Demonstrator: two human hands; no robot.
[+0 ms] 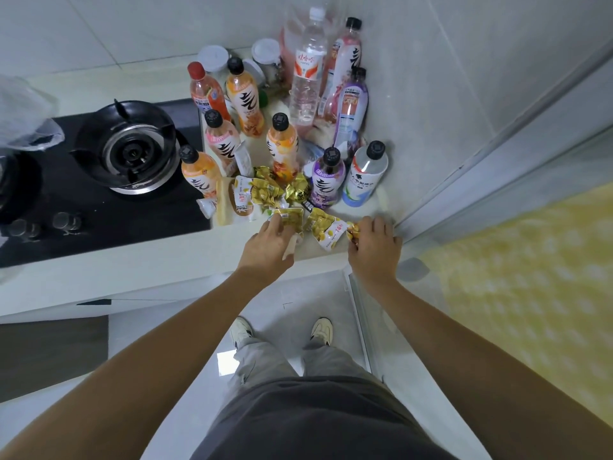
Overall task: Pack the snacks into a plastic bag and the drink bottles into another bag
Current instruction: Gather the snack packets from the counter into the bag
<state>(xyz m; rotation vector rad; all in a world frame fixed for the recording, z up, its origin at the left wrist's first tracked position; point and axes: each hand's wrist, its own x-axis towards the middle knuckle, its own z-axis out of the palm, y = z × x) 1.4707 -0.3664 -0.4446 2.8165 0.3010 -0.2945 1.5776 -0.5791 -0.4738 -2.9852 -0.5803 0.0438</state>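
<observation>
Several drink bottles (282, 147) stand on the pale counter (185, 257) in the corner, orange, pink, purple and clear ones. In front of them lies a heap of small yellow and gold snack packets (262, 194). My left hand (267, 249) grips a yellow snack packet (288, 216) at the counter's front edge. My right hand (374, 245) pinches a gold-wrapped snack (352, 231) next to a larger yellow packet (326, 232). A crumpled clear plastic bag (26, 117) lies at the far left over the stove.
A black gas stove (126, 147) with a burner and knobs fills the counter's left side. White-lidded jars (265, 53) stand behind the bottles against the tiled wall. A sliding door frame (464, 180) runs along the right. My feet (282, 332) stand on the white floor.
</observation>
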